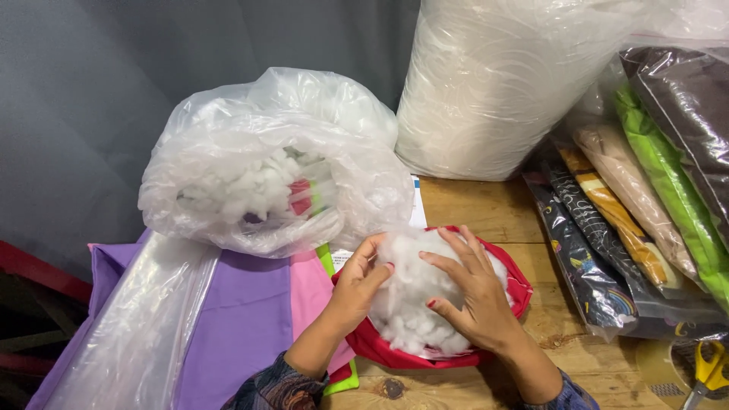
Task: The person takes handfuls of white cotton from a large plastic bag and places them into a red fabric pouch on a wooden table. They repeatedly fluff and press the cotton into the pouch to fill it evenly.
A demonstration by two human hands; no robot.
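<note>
A clear plastic bag (266,159) of loose white stuffing sits open at the left of the wooden desk (486,209). Purple cloth (243,319) and pink cloth (307,292) lie beneath it. A large wrapped roll of white wadding (493,83) stands behind. Packaged fabrics (645,205) lean stacked at right. Yellow-handled scissors (708,372) lie at the near right corner.

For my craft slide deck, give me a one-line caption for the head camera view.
Both hands, left hand and right hand, press white stuffing into a red fabric cover on a wooden table.
</note>
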